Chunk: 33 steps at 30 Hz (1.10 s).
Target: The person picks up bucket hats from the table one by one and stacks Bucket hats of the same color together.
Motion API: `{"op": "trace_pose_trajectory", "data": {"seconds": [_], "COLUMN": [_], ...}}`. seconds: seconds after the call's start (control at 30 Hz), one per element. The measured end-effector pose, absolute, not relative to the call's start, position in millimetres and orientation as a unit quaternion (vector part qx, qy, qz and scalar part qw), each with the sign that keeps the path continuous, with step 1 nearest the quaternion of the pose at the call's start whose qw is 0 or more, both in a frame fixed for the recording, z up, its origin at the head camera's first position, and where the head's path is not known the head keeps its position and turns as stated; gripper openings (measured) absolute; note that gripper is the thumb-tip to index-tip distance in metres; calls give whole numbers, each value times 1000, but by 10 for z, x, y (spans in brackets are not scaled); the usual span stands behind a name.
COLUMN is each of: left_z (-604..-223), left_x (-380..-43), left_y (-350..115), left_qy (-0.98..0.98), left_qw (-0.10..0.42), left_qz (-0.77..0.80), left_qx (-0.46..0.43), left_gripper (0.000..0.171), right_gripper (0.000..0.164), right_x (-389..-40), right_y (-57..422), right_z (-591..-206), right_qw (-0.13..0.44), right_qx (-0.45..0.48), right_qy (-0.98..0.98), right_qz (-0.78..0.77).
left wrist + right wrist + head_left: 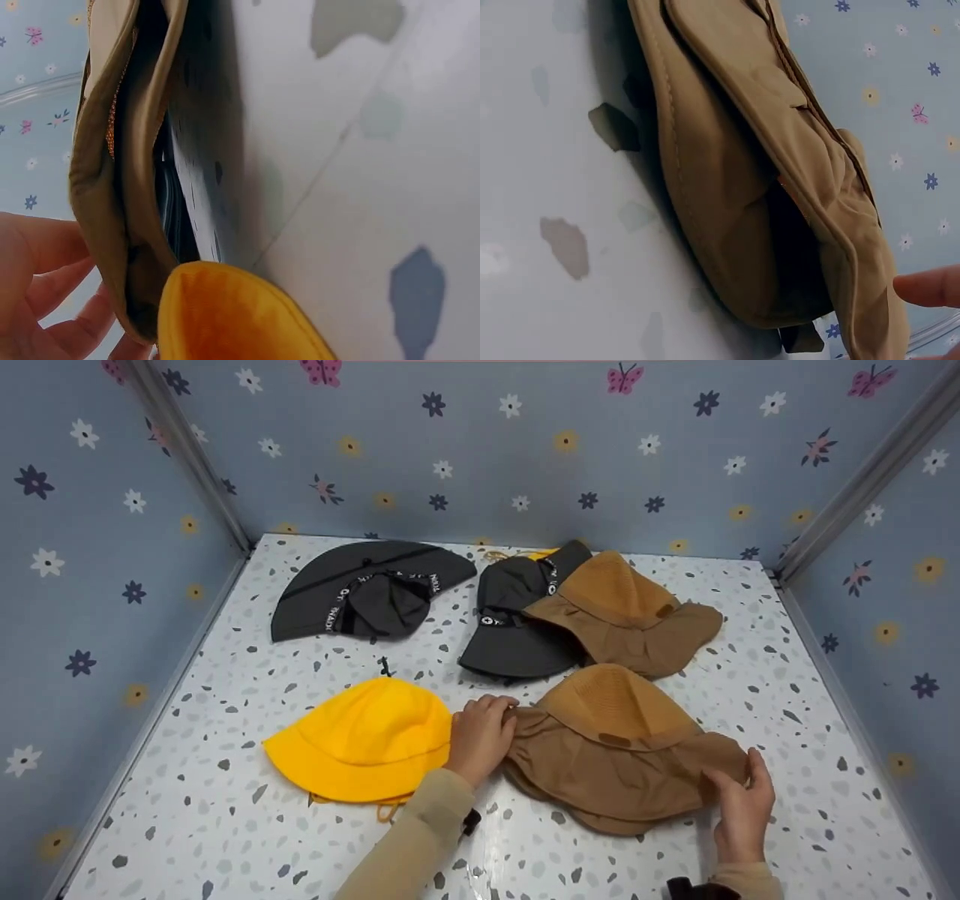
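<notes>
A brown sun hat [615, 772] with a tan woven crown lies before me, its wide brim spread toward the front. My left hand [482, 739] holds the left end of that brim; in the left wrist view its fingers [71, 322] reach around the fabric. On the opposite end, my right hand [746, 802] grips the brim between thumb and fingers. Two layers of brim [780, 150] show with a dark gap between them in the right wrist view. Just left of my left hand sits a yellow bucket hat [375, 735], partly covered by the wrist.
Behind lies a second brown hat [630, 615], overlapping a dark grey hat [517, 637]. Another dark grey hat [375, 592] with a lettered band rests at the back left. Flower-patterned panels [480, 450] enclose the speckled white table [187, 750] on three sides.
</notes>
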<state>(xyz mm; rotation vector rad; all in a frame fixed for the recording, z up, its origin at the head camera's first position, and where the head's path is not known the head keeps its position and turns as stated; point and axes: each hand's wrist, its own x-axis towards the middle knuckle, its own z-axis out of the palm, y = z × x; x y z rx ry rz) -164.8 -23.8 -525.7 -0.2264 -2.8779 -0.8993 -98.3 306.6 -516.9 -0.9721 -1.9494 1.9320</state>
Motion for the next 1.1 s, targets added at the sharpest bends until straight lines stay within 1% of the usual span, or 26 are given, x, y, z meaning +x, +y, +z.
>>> {"op": "trace_pose_trajectory", "data": {"seconds": [0.13,0.37,0.53,0.63,0.7,0.87,0.93,1.1], "left_z": [-5234,-5178,-5118,-5062,-5021,-4956,-4940,-4922], "left_x": [-1645,-1639,-1685,-1754,-1807,-1950,-2011,-2195], "left_y": [-218,-150,-64,4,56,251,327,514], "left_qy": [-953,-943,-930,-917,-911,-895,-881,-818], "left_qw": [68,77,87,66,48,23,14,-34], "left_qz": [-282,-300,-320,-355,-376,-416,-447,-568], "left_qx": [-83,-125,-160,-168,-165,-161,-151,-87], "left_gripper": [21,21,21,23,24,25,25,29], "right_gripper": [75,57,46,43,44,43,42,43], "right_x": [-999,-1051,-1113,-1175,-1226,-1319,-1353,-1409], "right_y": [3066,3015,2910,2856,2811,2703,2660,2567], "right_z": [-5147,-5083,-4983,-4900,-4851,-4784,-4776,-4773], "right_qw": [118,122,158,163,157,159,159,146], "right_qx": [-321,-255,-219,-205,-204,-196,-182,-152], "right_qy": [-696,-730,-708,-699,-699,-678,-663,-635], "right_qz": [631,622,653,665,667,691,709,743]}}
